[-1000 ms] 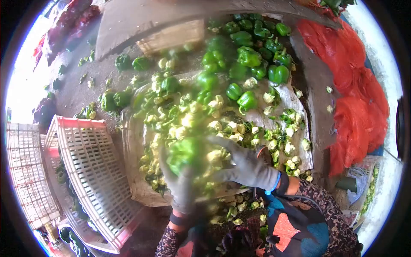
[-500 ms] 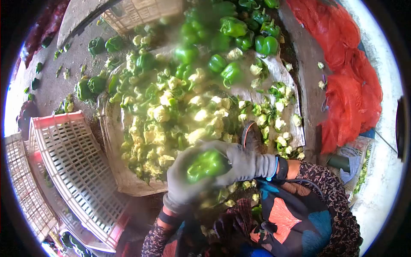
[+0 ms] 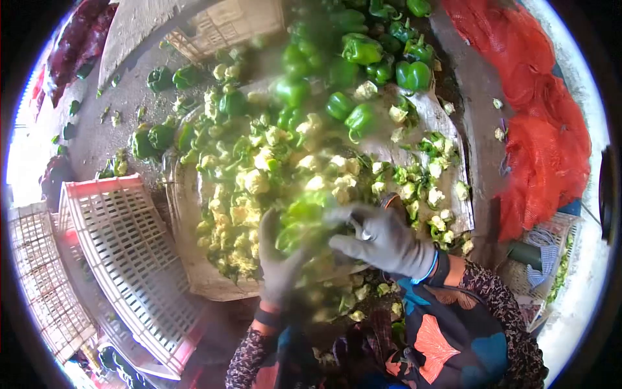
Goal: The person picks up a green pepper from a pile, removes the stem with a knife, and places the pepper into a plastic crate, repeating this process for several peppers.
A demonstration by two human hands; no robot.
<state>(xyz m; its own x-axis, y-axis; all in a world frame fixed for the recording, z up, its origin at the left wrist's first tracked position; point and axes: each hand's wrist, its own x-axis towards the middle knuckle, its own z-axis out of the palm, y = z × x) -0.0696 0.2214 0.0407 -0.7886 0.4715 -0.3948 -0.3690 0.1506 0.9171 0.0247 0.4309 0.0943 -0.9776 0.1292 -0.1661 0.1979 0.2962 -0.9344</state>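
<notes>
A glossy green bell pepper (image 3: 295, 227) sits in my gloved left hand (image 3: 280, 269), whose fingers and thumb curl round its sides; haze on the lens blurs it. Just to its right is my gloved right hand (image 3: 385, 243), its fingers bent towards the thumb. A small shiny thing (image 3: 367, 235) shows between them, too small to name. Beneath both hands spreads a heap of pale pepper cores (image 3: 256, 181) with green stems. Whole green bell peppers (image 3: 359, 48) are piled beyond it.
White plastic crates (image 3: 123, 246) stand at the left, and another crate (image 3: 227, 29) lies at the back. Red netting (image 3: 544, 142) runs down the right side, above a basket (image 3: 551, 253). A shoe tip (image 3: 391, 201) shows beside my right hand. Loose peppers (image 3: 149, 139) dot the floor.
My right hand has drawn off to the right, away from the pepper that both hands were cupped around. The pepper stays in my left hand, slightly higher. The view has shifted a little.
</notes>
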